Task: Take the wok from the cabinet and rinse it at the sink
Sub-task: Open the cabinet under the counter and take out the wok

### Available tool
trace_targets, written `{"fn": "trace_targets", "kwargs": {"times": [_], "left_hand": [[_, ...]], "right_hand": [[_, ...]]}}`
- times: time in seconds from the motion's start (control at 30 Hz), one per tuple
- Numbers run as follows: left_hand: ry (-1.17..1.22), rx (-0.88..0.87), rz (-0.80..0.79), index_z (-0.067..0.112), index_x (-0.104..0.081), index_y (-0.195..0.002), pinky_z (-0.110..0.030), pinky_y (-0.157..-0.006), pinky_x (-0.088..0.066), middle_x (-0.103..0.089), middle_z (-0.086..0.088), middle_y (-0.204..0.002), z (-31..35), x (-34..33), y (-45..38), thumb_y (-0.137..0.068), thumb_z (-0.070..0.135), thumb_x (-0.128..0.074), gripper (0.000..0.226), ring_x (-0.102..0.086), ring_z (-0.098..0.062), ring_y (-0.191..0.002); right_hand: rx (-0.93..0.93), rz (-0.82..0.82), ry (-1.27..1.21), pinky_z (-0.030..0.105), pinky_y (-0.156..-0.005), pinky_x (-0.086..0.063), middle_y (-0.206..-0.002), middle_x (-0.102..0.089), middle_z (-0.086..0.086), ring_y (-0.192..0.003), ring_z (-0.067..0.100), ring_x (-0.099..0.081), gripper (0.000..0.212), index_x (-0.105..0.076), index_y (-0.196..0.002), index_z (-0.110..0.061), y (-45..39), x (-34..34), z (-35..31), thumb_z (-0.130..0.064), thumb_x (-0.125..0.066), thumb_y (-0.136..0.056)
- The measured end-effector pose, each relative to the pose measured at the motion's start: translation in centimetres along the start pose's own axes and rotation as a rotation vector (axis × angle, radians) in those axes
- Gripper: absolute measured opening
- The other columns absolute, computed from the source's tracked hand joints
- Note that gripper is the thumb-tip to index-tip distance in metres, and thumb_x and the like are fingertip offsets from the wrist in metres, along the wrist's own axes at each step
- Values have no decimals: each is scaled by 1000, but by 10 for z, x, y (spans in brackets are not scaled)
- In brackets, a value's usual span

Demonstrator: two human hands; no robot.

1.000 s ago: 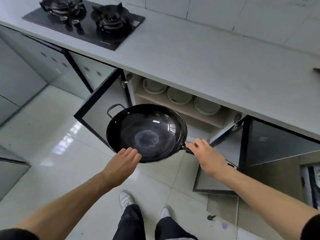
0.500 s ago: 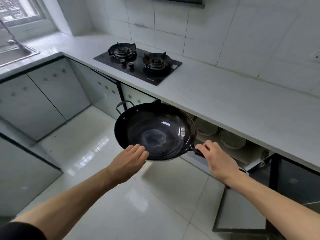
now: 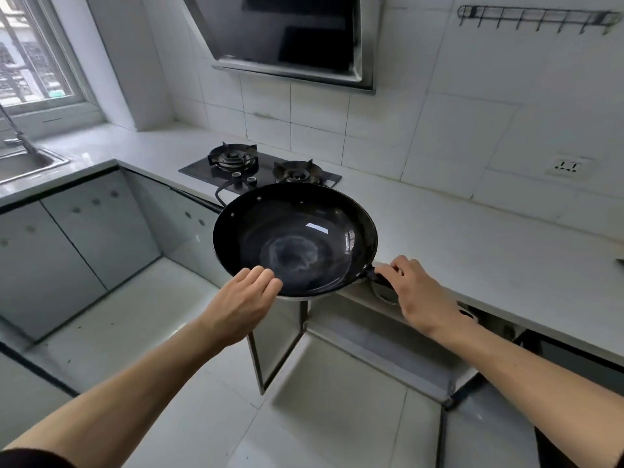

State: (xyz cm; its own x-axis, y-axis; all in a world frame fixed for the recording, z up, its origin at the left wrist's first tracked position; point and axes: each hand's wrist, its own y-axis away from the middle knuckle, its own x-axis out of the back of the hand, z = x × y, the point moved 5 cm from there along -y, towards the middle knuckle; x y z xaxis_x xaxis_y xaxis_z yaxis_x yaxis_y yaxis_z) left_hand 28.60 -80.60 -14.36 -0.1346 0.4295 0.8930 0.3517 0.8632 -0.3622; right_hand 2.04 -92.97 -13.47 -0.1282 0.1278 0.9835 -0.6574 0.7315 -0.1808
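- The black wok (image 3: pixel 295 239) is held in the air, open side up, in front of the tabletop (image 3: pixel 472 238) edge and above the floor (image 3: pixel 162 332); its bowl is empty and shiny, with a pale ring at the bottom.
- The right hand (image 3: pixel 422 295) grips the wok's dark long handle (image 3: pixel 376 275), fingers curled tight around it.
- The left hand (image 3: pixel 239 305) supports the near rim from below, fingers (image 3: pixel 266 276) pressed together and laid flat against the edge.
- A small loop handle (image 3: pixel 221 194) sticks out at the wok's far side.
- Just behind the wok sits a two-burner gas hob (image 3: pixel 260 168) set into the tabletop, under a range hood (image 3: pixel 290 38).
- Below the hands, a cabinet door (image 3: pixel 280 346) stands open.
- The sink (image 3: pixel 23 163) lies well apart at far left, beneath the window (image 3: pixel 30 55).
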Motion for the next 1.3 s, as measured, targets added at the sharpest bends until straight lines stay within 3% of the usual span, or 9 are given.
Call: {"fn": "trace_targets", "kwargs": {"times": [0.17,0.3,0.4,0.53,0.7,0.83,1.03,1.17,1.3], "left_hand": [[-16,-41,49,9,-57,-96,-36,-66,-43,-51,-7,-88,-14,-13,-38,-92,4,-48,11,-46,-25,-75],[-23,-34,21,10,-57,-97,-37,-68,-44,-51,-7,-89,-25,-39,-80,-94,5,-41,17,-47,-26,-76],[-23,-45,-5,11,-56,-96,-36,-67,-44,-51,-5,-88,-34,-57,-116,-93,9,-49,8,-47,-24,-76],[-7,-44,-11,10,-56,-91,-35,-63,-45,-52,-6,-84,-40,-73,-160,-93,9,-29,28,-49,-23,-71],[2,-35,-101,11,-55,-96,-35,-67,-45,-52,-5,-89,-49,-111,-201,-94,9,-43,13,-48,-22,-76],[44,-64,-147,12,-55,-97,-33,-67,-45,-52,-4,-89,-50,-137,-236,-91,9,-34,22,-48,-21,-76],[114,-99,-174,12,-54,-94,-33,-65,-44,-50,-3,-88,-58,-184,-281,-82,1,-52,16,-48,-22,-75],[150,-139,-189,12,-53,-94,-33,-66,-46,-50,-3,-88,-67,-213,-305,-79,0,-50,20,-48,-21,-76],[172,-163,-220,13,-53,-92,-31,-64,-45,-50,-1,-86,-77,-237,-325,-72,-4,-51,26,-46,-20,-73]], "right_hand": [[-51,19,32,19,-51,-26,-110,-40,-1,-92,18,-41,68,-41,-130,-28,-17,4,20,12,-54,-76],[-104,17,5,25,-55,-39,-113,-39,-2,-94,17,-41,70,-41,-131,-29,-48,-12,53,11,-56,-76],[-115,1,-38,28,-60,-50,-115,-40,-2,-96,17,-43,66,-40,-132,-29,-76,-27,80,7,-59,-80],[-108,-35,-70,29,-65,-52,-118,-42,1,-99,19,-46,68,-40,-134,-27,-112,-48,113,8,-60,-79],[-96,-101,-63,24,-59,-45,-118,-43,1,-97,19,-46,76,-38,-133,-28,-144,-63,152,12,-63,-73],[-122,-130,-40,25,-61,-47,-117,-43,2,-96,19,-46,77,-38,-135,-28,-160,-75,181,13,-60,-74],[-198,-195,13,33,-57,-44,-108,-38,1,-89,21,-40,88,-37,-136,-28,-182,-103,218,21,-50,-64],[-224,-218,27,33,-58,-46,-105,-37,0,-88,21,-39,90,-36,-136,-31,-200,-116,235,21,-48,-64],[-242,-241,34,29,-56,-37,-104,-38,-1,-89,20,-39,93,-33,-138,-34,-218,-126,247,21,-47,-65]]}}
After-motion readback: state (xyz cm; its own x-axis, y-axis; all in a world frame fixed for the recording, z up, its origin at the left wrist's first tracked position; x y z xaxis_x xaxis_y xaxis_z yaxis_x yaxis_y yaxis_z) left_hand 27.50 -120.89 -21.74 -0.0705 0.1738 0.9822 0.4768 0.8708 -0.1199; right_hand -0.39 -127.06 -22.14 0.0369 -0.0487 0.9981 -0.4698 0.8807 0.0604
